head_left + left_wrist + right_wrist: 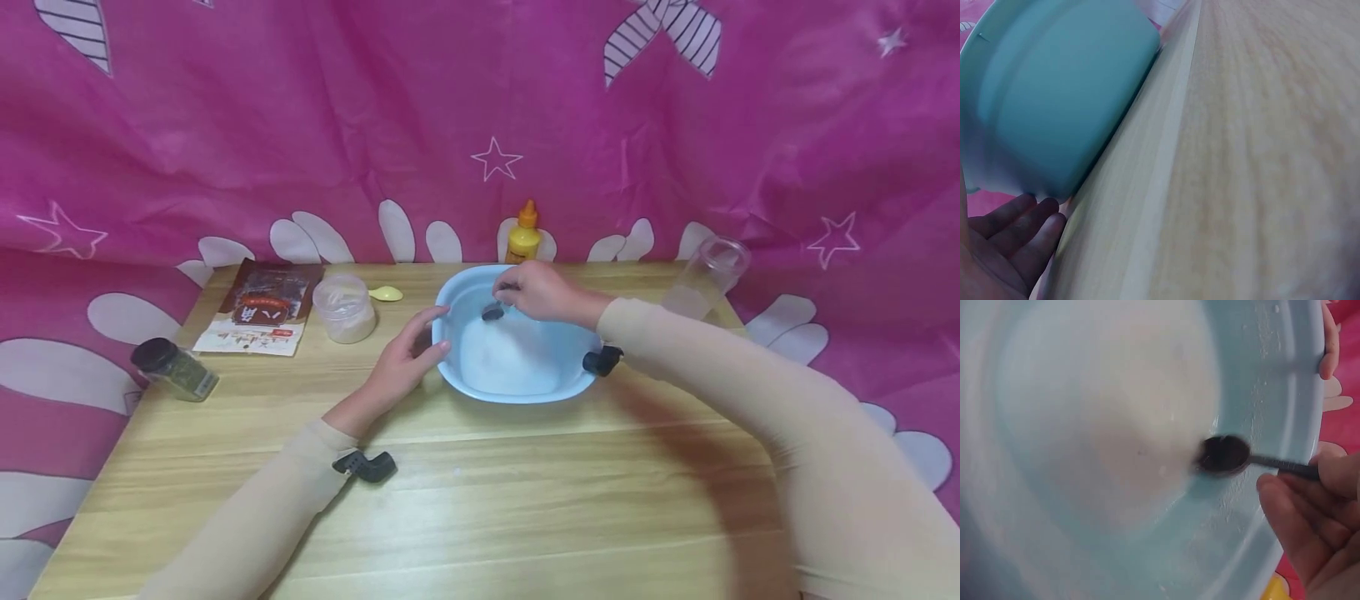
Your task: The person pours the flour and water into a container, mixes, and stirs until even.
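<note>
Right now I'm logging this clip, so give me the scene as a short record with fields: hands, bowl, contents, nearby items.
left hand: fingers on the bowl's left rim
right hand: holds a spoon over the bowl
bowl: light blue, on the table
contents: white powder, spoon bowl at its edge
nearby left: lidded tub, packet, spice jar, yellow spoon
nearby back: yellow bottle
nearby right: clear jar

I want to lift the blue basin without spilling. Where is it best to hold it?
Probably by the wide rim of the basin, one hand on each side, fingers under the lip. The left hand is already at its left edge; the right hand holds a spoon inside.
</note>
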`<state>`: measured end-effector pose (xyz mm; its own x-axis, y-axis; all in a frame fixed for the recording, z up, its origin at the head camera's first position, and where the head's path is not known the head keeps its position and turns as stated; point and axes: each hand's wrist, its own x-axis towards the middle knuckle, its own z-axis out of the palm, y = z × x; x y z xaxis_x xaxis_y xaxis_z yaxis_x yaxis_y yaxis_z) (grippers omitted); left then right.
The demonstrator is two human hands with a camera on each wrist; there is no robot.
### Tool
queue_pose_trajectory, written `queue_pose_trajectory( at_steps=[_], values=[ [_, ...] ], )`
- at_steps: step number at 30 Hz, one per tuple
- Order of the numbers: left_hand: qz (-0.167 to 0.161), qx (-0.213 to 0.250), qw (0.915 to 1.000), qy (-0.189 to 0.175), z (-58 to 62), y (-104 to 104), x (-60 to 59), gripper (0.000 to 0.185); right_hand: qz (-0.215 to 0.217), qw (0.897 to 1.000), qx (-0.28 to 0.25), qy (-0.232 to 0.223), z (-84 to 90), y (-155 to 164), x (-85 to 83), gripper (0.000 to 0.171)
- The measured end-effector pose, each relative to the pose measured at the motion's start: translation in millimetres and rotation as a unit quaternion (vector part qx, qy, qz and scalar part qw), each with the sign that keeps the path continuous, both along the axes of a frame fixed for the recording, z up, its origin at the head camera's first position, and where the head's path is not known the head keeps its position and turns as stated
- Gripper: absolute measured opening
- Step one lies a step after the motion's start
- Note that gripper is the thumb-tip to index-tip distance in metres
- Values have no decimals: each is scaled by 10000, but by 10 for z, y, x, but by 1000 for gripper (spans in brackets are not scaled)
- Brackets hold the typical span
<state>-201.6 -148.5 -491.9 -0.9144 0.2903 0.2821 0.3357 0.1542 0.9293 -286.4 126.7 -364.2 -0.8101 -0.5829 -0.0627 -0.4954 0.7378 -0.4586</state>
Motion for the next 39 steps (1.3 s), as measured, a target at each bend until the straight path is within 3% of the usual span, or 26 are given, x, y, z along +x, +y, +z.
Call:
queue_pose_trajectory(
  at_steps=[2,6,10,12,15,19,26,33,39],
  values=[
    [-1,13,10000,-2,-1,11,1,59,83,9990,325,310,31,4,9,19],
    [52,-33,10000,-20,-1,13,5,59,161,9943,938,492,78,15,29,14],
    [97,-98,9999,-34,9,-1,11,58,445,9898,1341,-164,93,13,28,18],
    [104,-115,9999,-36,18,-8,16,58,613,9883,1157,-787,70,8,26,19],
    [122,-125,9998,-61,27,-14,23,58,649,9791,433,-1879,28,-7,37,20],
    [88,-88,9999,-68,17,-23,20,58,496,9683,-383,-2419,-14,-22,55,18],
    [45,-78,10000,-41,17,-23,13,58,473,9787,-791,-1833,1,-35,81,17],
    [-14,-72,9999,-72,18,-16,7,58,575,9926,-512,-934,35,-6,109,14],
    [-2,-90,9999,-60,9,-15,6,58,726,9960,-385,-351,19,31,96,14]
  ],
)
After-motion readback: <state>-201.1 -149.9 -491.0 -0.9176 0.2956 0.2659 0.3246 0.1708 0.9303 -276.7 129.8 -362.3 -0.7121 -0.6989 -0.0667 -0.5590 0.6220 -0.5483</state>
